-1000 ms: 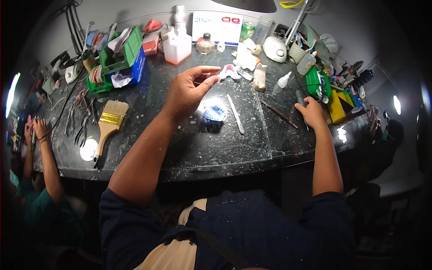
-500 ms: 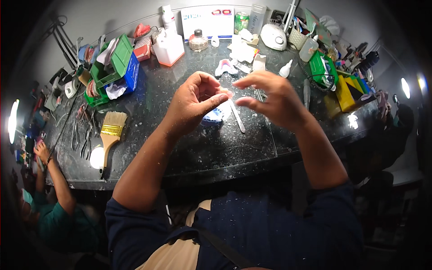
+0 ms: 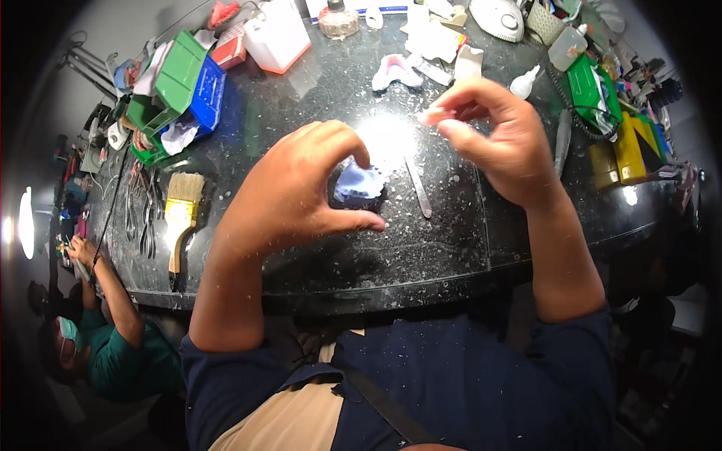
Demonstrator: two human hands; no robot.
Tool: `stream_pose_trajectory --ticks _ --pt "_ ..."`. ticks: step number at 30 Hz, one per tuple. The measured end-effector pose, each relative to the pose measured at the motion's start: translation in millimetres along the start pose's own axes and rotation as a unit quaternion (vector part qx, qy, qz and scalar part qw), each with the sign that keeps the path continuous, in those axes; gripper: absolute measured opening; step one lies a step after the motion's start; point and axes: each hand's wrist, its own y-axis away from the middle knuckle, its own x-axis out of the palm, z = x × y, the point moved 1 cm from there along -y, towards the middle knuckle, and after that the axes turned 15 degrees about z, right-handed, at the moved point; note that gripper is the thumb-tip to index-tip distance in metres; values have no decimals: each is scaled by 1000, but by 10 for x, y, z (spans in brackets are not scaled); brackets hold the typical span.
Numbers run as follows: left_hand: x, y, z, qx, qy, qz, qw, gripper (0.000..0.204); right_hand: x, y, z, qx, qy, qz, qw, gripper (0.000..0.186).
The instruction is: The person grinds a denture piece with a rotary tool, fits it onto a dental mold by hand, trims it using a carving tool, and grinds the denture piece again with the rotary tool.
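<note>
My left hand (image 3: 289, 188) is open, its thumb and fingers spread in a wide curve around a blue-and-white dental cast (image 3: 359, 184) on the dark bench. Whether it touches the cast I cannot tell. Up and to the right, my right hand (image 3: 508, 146) is closed in a pinch, with a small pinkish piece (image 3: 434, 116) at its fingertips, too small and blurred to name. Between the hands a slim pale metal spatula (image 3: 418, 188) lies flat. Beyond them rests a white horseshoe-shaped dental piece with a pink inner side (image 3: 396, 73).
A wide brush (image 3: 182, 214) and several pliers (image 3: 143, 218) lie at left, near green and blue bins (image 3: 207, 98). A white container (image 3: 277, 37) and glass jar (image 3: 338, 21) stand behind. At right are a dropper bottle (image 3: 524, 83) and a green bin (image 3: 593, 94). A co-worker (image 3: 124, 353) sits far left.
My hands have moved apart. The left has opened and come down around the cast; the right has shifted right with the pinkish piece, earlier at the left fingertips. The view has tilted downward.
</note>
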Motion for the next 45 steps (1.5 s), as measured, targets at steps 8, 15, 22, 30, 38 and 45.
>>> stream_pose_trajectory --ticks 8,15,22,30,38,45 --pt "116 -31 23 -81 7 41 996 30 24 30 -87 -58 58 -14 997 19" --pt "258 -42 25 -27 350 -48 935 40 220 57 -98 -70 -73 -35 994 25" --pt "301 -79 -19 7 365 -126 922 55 277 45 7 -53 -84 18 995 24" --pt "300 -85 -1 5 324 -118 939 60 214 45 53 -63 -16 21 998 22" --pt "263 -63 -4 29 338 -89 936 47 218 23 47 -135 104 26 985 35" --pt "335 -67 18 37 436 -124 891 42 305 30 102 -169 240 -24 956 57"
